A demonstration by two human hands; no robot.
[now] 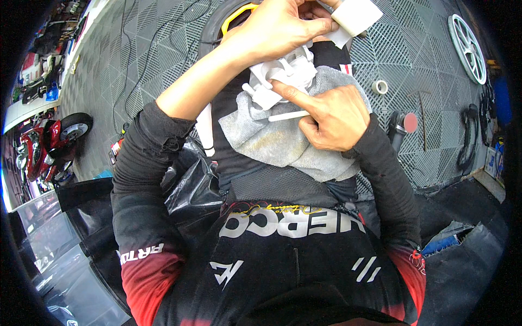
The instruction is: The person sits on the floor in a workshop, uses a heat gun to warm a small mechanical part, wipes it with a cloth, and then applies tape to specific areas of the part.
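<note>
A white, irregularly shaped part (285, 76) with several arms and openings rests on a grey cloth (266, 138) over my lap. My left hand (274, 27) reaches across above it, its thumb against a wide roll of cream tape (356, 16); its other fingers are partly hidden at the top edge. A loose flap hangs below the roll. My right hand (337, 117) rests its stretched index finger on the white part. Its curled fingers hold a thin white stick (287, 116) that points left.
A small tape ring (380, 87), a tool with a red round end (402, 127) and a thin metal rod (424, 119) lie on the grey tiled floor to the right. Beyond them is a white wheel rim (467, 49). A red motorcycle (46, 141) stands far left.
</note>
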